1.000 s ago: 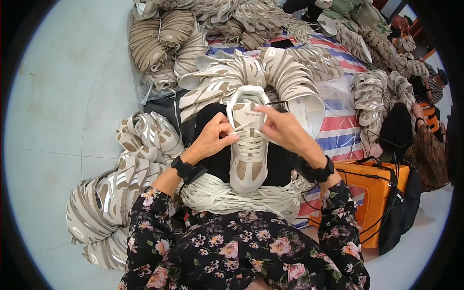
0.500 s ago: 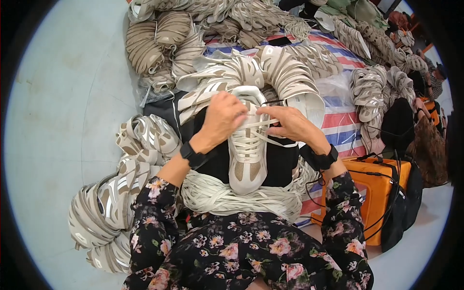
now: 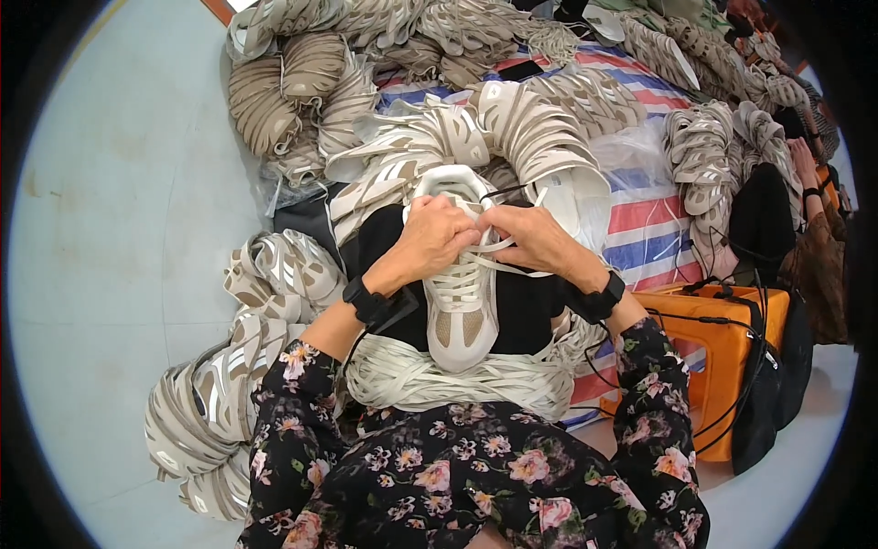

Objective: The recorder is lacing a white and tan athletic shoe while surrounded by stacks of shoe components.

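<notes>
A beige and white sneaker rests on black cloth over my lap, toe toward me, its laces crossing the front. My left hand is closed on the sneaker's upper left side, fingers curled at the collar. On the other side my right hand pinches a pale shoelace beside the top eyelets; one loop of it hangs below the fingers. The two hands nearly meet over the tongue, and the fingertips are partly hidden. Close to my body lies a thick bundle of pale laces.
Nested stacks of unlaced shoe uppers curve beyond the sneaker, with more at the left. A striped sheet spreads to the right. An orange crate with black cables stands right of me. Another person's arm shows at far right.
My left hand has come down and right, onto the sneaker's upper side. My right hand has moved slightly left and closed in on the lace near the eyelets. The view has shifted slightly.
</notes>
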A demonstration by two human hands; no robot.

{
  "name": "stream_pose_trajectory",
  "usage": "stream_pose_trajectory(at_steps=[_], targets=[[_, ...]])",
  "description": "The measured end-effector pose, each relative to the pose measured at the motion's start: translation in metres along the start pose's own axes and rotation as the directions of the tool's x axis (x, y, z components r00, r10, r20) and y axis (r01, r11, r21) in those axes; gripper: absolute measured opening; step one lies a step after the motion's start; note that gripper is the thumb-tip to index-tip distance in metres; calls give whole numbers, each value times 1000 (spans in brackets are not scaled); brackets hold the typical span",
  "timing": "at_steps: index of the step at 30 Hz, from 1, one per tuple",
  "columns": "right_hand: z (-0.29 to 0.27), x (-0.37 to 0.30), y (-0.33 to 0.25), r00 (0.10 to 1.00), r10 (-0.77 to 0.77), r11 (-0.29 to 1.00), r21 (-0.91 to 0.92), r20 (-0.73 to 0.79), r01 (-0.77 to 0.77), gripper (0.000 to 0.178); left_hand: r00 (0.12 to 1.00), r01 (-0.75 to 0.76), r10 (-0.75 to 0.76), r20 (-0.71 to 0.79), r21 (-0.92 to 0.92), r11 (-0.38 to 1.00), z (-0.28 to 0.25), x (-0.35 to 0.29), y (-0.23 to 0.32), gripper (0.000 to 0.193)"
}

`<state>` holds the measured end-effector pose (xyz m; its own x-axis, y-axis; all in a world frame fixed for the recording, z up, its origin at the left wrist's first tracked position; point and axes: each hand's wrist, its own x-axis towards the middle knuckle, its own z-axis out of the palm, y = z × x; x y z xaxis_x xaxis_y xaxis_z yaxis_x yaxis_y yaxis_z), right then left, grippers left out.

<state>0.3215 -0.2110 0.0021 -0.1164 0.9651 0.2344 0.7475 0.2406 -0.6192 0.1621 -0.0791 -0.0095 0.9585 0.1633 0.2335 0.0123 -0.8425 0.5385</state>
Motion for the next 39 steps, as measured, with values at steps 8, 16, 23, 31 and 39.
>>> stream_pose_trajectory(at_steps=[8,16,23,31,39], targets=[[2,0,4,999,-42,995,-97,-33,39,35,994,89,-85,67,-63,994,-5,2,2,5],[6,-4,7,997,-27,1000,-3,-77,27,32,1000,-11,10,11,59,998,5,3,1,5],[-7,0,8,985,163,947,270,56,-172,34,994,-111,105,35,367,923,-3,-1,13,5],[-11,-17,81,935,355,726,628,7,-281,17,869,453,-113,-482,682,575,-119,-95,-85,4],[-2,-48,6,783,350,937,183,-514,-298,21,868,401,-412,-279,-97,911,-64,-116,-72,20]])
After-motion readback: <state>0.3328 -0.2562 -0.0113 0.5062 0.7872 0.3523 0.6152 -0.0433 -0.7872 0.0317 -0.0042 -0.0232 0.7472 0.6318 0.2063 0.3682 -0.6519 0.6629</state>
